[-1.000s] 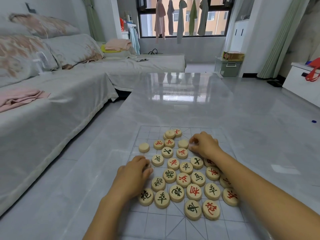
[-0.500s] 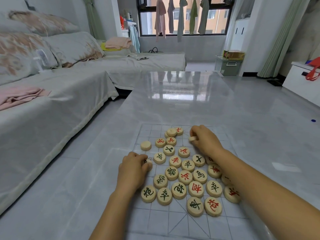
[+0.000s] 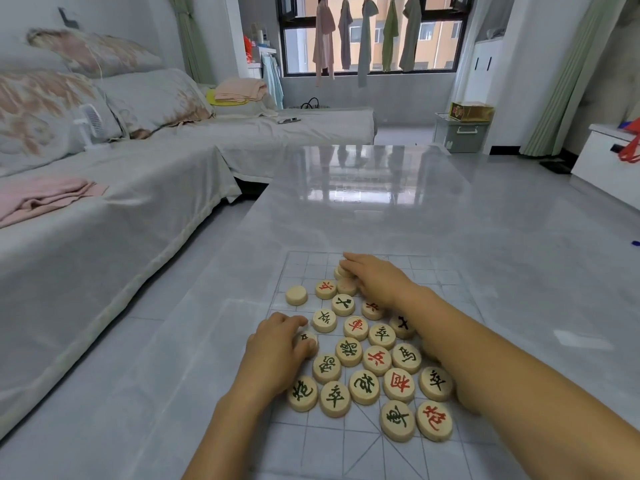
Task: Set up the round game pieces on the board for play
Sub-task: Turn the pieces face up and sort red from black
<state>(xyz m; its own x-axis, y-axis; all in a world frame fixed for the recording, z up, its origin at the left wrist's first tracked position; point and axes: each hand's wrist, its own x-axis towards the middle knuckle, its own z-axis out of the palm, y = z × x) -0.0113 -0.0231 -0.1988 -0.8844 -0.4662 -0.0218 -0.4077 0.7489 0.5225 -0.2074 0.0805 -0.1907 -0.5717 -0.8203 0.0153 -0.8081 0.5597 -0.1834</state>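
Observation:
A pale grid board (image 3: 301, 263) lies on the glossy grey table. Several round wooden pieces (image 3: 375, 360) with red or black characters sit bunched in its middle. One blank-faced piece (image 3: 296, 295) lies apart at the left. My left hand (image 3: 277, 351) grips a black-marked piece (image 3: 307, 338) at the pile's left edge. My right hand (image 3: 377, 280) reaches across to the far end of the pile. Its fingers close over the small stack of pieces (image 3: 341, 273) there. My right forearm hides the pieces along the right side.
A grey-covered sofa (image 3: 104, 220) with cushions and a pink cloth (image 3: 41, 197) runs along the left. The table top (image 3: 363, 202) stretches away beyond the board. A white cabinet (image 3: 606, 168) stands at the far right, and a box-topped bin (image 3: 462, 131) sits under the window.
My right hand moved left from the pile's right side to the far stack, carrying the piece it pinched. My left hand stayed at the pile's left edge, holding its piece.

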